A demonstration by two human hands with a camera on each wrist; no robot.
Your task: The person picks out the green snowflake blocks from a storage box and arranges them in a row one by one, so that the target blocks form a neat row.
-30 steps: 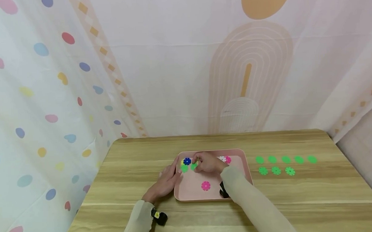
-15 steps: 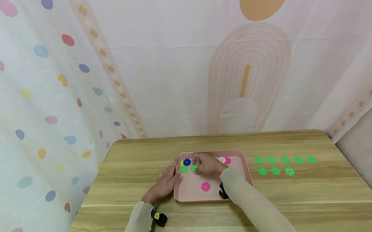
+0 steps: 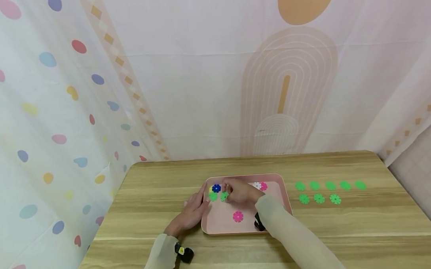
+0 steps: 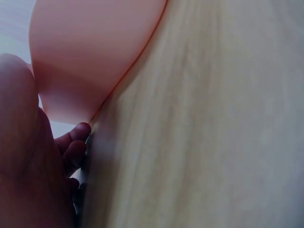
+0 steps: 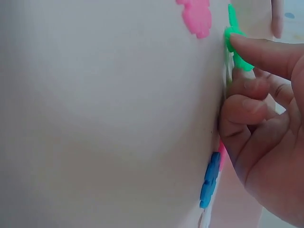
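Inside the pink tray, my right hand reaches to the back left. In the right wrist view its thumb presses on a green snowflake disc, pinched against a finger mostly hidden behind; the other fingers are curled. From the head view that green disc shows just left of the fingertips. Beside it lie another green disc and a dark blue disc overlapping a yellow one. My left hand rests along the tray's left side, fingers extended.
A pink disc lies mid-tray; a white disc and another pink disc sit at its back right. Right of the tray, several green discs form two rows on the wooden table. A patterned curtain hangs behind.
The green disc at my right fingertips has shifted slightly towards me, and the right fingers have closed in a little. My left hand stays at the tray's side.
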